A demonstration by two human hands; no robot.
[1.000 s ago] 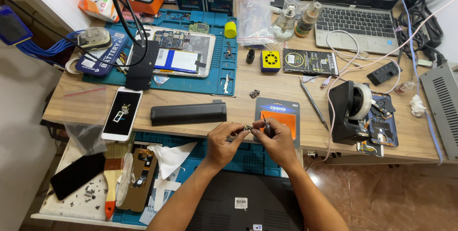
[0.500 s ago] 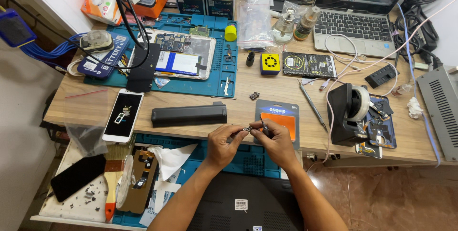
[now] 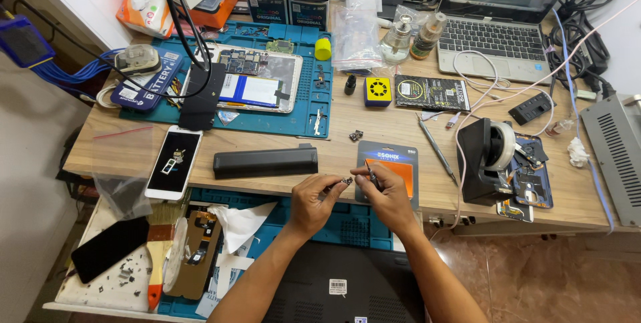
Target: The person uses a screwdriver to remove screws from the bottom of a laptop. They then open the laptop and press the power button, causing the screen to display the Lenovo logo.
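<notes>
Now the left hand (image 3: pixel 314 203) pinches a small metal part (image 3: pixel 346 181) at its fingertips and the right hand (image 3: pixel 387 196) grips a thin tool (image 3: pixel 371 177) just beside it, over the desk edge near an orange-grey packet (image 3: pixel 394 169) and a long black bar (image 3: pixel 266 161).

Both forearms reach up from the lower edge of the view and angle toward each other. The left hand (image 3: pixel 314 201) is curled, fingertips pinched together and pointing toward the right hand (image 3: pixel 386 193), which is likewise pinched, knuckles up, close beside it.
</notes>
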